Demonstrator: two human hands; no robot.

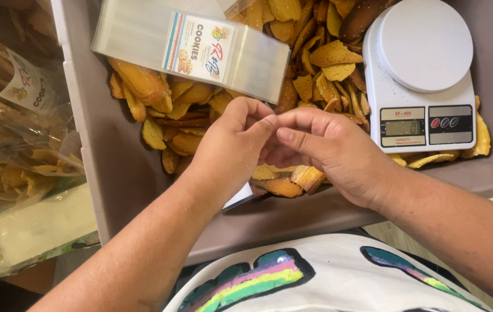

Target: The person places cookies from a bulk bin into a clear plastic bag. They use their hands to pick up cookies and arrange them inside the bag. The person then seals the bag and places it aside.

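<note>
My left hand (226,153) and my right hand (327,150) meet fingertip to fingertip over a grey bin (122,173). Both pinch the top of a small clear bag (239,198), of which only a pale corner shows below my left wrist. The fingers hide the rest of the bag. Under the hands lies a heap of thin yellow and orange baked crisps (316,75) that fills the bin.
A stack of flat clear bags (137,32) with a printed label lies across the bin's far left. A white kitchen scale (419,69) with a round platform sits on the crisps at right. Filled clear bags of crisps (21,144) are piled outside the bin, left.
</note>
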